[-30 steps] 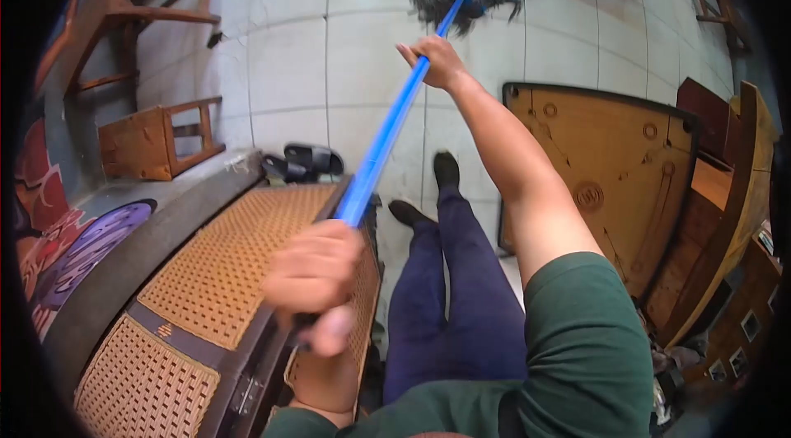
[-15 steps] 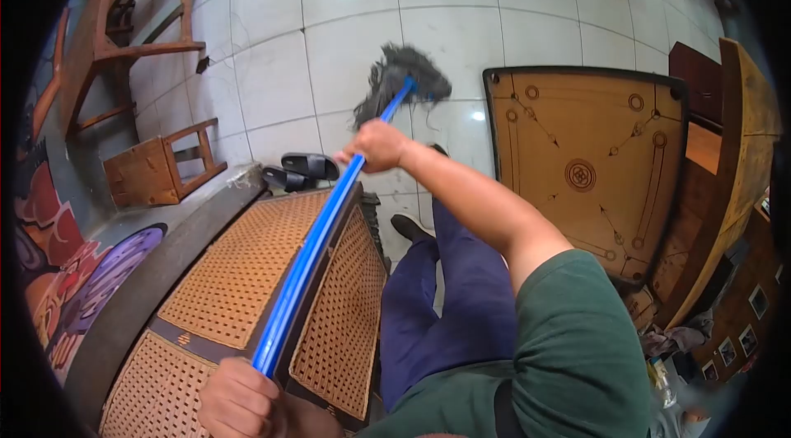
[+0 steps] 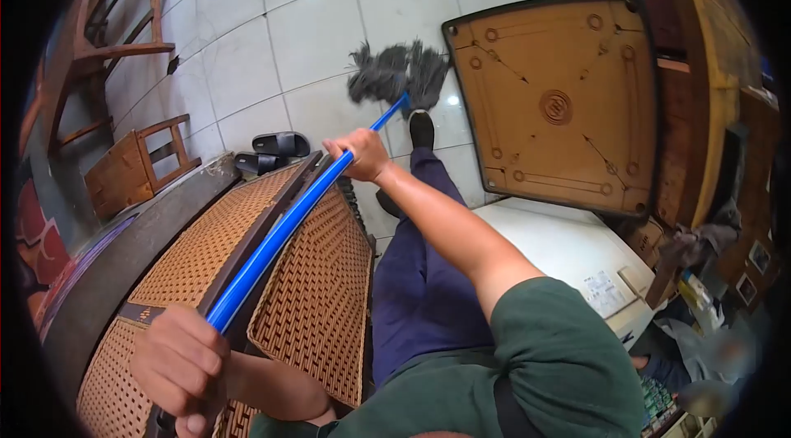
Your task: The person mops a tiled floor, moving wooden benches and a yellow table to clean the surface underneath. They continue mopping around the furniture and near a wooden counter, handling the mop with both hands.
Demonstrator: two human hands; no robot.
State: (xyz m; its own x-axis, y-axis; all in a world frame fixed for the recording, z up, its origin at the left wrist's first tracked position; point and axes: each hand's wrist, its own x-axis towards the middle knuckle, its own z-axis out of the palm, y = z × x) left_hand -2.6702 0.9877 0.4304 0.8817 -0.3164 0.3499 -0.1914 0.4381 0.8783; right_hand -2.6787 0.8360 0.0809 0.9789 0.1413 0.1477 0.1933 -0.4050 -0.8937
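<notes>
A mop with a blue handle (image 3: 280,234) runs from the lower left up to its dark grey string head (image 3: 394,75), which lies on the white tiled floor (image 3: 313,34). My left hand (image 3: 181,360) is wrapped round the upper end of the handle at the lower left. Farther down the handle, my right hand (image 3: 360,153) grips it, the arm reaching across from the right. The mop head touches or nearly touches the left edge of the carrom board (image 3: 527,133), just ahead of a dark shoe (image 3: 421,131).
Woven panels (image 3: 309,298) stand beside my legs at the left. Black sandals (image 3: 280,144) lie beyond them. Wooden stools (image 3: 124,170) are at the far left. A white appliance (image 3: 535,240) stands at the right, near wooden furniture (image 3: 717,51).
The mop head has spread and shifted nearer the carrom board. Both hands have moved left with the handle. One foot has come forward, and more of the white appliance shows.
</notes>
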